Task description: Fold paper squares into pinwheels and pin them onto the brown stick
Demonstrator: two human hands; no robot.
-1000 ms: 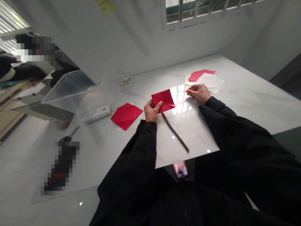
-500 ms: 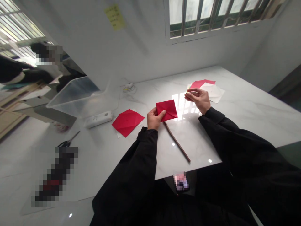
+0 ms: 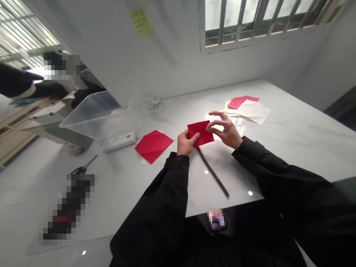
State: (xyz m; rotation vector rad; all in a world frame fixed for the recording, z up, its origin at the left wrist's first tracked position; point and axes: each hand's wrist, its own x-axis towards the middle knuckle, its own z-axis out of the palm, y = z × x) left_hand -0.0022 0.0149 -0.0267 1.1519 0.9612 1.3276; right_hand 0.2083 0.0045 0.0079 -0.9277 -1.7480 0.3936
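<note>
My left hand (image 3: pixel 185 142) grips a small red envelope (image 3: pixel 200 138) above the table, its thumb lying on the front. At the envelope's upper right, the thumb and forefinger of my right hand (image 3: pixel 226 131) come together in a pinch, the other fingers raised. Whatever small thing the pinch may hold is too small to make out. Below the envelope a thin brown stick (image 3: pixel 214 172) lies slanted on the table. Left of my left hand is another red envelope (image 3: pixel 154 145), opened flat over white paper.
A pile of white and red papers (image 3: pixel 254 111) lies at the back right. Left stand a clear plastic bin (image 3: pixel 91 115), a white device (image 3: pixel 121 141) and scissors (image 3: pixel 83 168). Farther left, a person in dark sleeves (image 3: pixel 19 83) is present. A phone (image 3: pixel 217 219) lies below the table's edge.
My right hand has come from near the paper pile, left and down to the envelope in my left hand. My left hand still holds the envelope. The view has shifted slightly.
</note>
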